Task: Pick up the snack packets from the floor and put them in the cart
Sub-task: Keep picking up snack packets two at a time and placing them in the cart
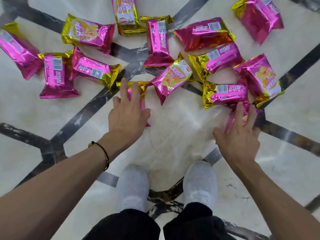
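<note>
Evidently both are wide; left grip (128, 116) lies flat on the middle packet (136, 91), right grip (239, 135) spreads over the right packet (245, 108), on the floor (173, 135); curl fingers under each edge before lifting.

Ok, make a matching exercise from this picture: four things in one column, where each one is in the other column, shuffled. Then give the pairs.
Things
1. left hand
2. right hand
3. dark cord bracelet
4. white shoes

Places
A. side by side on the marble floor, near the bottom edge
B. fingers laid over a gold-ended packet
C. round the left wrist
D. touching a blurred pink packet

Pairs: 1-B, 2-D, 3-C, 4-A
</note>
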{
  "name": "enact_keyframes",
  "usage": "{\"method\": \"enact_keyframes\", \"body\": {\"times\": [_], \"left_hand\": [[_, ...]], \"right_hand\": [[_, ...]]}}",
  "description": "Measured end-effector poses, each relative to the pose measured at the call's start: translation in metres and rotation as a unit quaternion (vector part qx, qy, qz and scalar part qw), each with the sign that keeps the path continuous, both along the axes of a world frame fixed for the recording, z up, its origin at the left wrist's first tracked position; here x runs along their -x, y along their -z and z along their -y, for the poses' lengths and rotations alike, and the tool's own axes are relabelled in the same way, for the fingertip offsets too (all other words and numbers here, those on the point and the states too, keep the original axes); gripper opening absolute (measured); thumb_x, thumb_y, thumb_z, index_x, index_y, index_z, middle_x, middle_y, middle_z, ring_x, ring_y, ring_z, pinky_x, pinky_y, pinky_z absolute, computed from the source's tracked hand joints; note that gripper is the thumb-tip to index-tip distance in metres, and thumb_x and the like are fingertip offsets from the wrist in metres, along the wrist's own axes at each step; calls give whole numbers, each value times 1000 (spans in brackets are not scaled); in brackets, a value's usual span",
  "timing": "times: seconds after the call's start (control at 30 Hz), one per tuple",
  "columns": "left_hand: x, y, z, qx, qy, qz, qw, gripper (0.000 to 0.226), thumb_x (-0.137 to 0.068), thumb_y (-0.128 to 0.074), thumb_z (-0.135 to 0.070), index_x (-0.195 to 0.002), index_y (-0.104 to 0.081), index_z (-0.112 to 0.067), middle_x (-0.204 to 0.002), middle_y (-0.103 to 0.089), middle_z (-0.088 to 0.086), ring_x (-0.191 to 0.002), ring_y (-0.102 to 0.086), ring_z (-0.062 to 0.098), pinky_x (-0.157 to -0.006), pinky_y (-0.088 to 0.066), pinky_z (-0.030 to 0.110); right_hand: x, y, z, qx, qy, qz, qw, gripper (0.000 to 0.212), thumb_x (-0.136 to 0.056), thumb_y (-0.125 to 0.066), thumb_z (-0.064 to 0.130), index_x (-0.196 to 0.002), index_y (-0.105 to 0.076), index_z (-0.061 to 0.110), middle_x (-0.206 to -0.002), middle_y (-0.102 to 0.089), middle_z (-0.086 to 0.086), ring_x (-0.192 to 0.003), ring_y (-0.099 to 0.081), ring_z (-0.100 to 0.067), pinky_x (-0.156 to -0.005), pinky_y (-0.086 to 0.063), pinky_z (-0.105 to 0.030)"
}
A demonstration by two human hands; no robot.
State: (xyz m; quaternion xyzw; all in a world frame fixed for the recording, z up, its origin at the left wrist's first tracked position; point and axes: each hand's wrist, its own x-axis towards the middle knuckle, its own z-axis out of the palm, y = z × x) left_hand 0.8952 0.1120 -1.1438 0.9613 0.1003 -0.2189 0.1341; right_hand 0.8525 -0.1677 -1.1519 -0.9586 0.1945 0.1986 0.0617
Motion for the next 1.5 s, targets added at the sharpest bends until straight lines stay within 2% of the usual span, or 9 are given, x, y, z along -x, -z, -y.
{"method": "enact_keyframes", "body": {"times": [0.17, 0.33, 0.47, 0.63, 0.83, 1.0, 1.23, 1.33, 1.5], "left_hand": [[-2, 10, 10, -24, -9, 1, 1000, 66, -96, -59, -18, -152, -23, -21, -166, -5, 6, -124, -45, 46, -67, -36, 45], [5, -20, 2, -19, -14, -1, 1000, 59, -96, -56, -14, -147, -28, -22, -166, -9, 5, -125, -45, 46, -68, -39, 45], [17, -78, -5, -15, 10, 11, 1000, 59, -94, -57, -16, -146, -30, -21, -166, -13, 7, -121, -49, 47, -69, -42, 47], [19, -197, -8, -7, 33, 36, 999, 62, -94, -58, -21, -149, -29, -22, -164, -18, 7, -120, -50, 46, -72, -48, 49], [-2, -388, -3, -30, 60, 72, 995, 63, -94, -59, -25, -150, -31, -22, -161, -25, 0, -117, -53, 37, -59, -46, 40], [-26, -547, 2, 0, 53, 129, 990, 59, -95, -60, -27, -147, -33, -24, -161, -25, -5, -121, -53, 32, -64, -52, 41], [-49, -721, 7, 57, 10, 171, 984, 60, -90, -61, -26, -144, -35, -25, -161, -23, -6, -112, -56, 34, -66, -41, 36], [-51, -785, 9, 52, 21, 194, 979, 62, -90, -62, -26, -145, -33, -27, -162, -22, -6, -117, -55, 33, -73, -51, 43], [-41, -862, 13, 54, 67, 208, 974, 65, -94, -60, -30, -151, -29, -27, -164, -20, -6, -130, -49, 31, -86, -53, 46]], "right_hand": [[4, 9, 12, -2, -17, 42, 999, 82, -86, -65, 21, -154, -18, 20, -156, -25, -13, -122, -44, -51, -85, -50, -54], [16, -24, 11, -10, -29, 52, 998, 80, -84, -66, 16, -152, -25, 23, -155, -28, -11, -112, -48, -49, -78, -50, -50], [25, -80, 1, -20, -39, 49, 998, 78, -85, -65, 16, -152, -26, 23, -155, -28, -10, -115, -47, -49, -74, -49, -48], [19, -188, -20, -50, -74, 80, 993, 81, -86, -62, 18, -155, -21, 26, -158, -26, -5, -120, -44, -43, -83, -46, -46], [-14, -351, -45, -100, -120, 96, 983, 94, -82, -65, 20, -158, -9, 24, -162, -22, -7, -131, -42, -41, -97, -41, -47], [-48, -505, -65, -116, -158, 135, 971, 86, -83, -65, 23, -155, -19, 20, -161, -26, -8, -108, -50, -40, -88, -49, -46], [-74, -693, -76, -122, -142, 196, 963, 79, -89, -62, 32, -155, -20, 23, -160, -27, -4, -108, -50, -39, -74, -56, -44], [-81, -756, -65, -122, -129, 210, 961, 77, -87, -63, 32, -153, -24, 22, -160, -29, -5, -104, -50, -40, -70, -55, -44], [-79, -840, -47, -116, -126, 244, 955, 80, -83, -65, 29, -153, -27, 22, -157, -32, -5, -99, -50, -37, -75, -54, -44]]}}
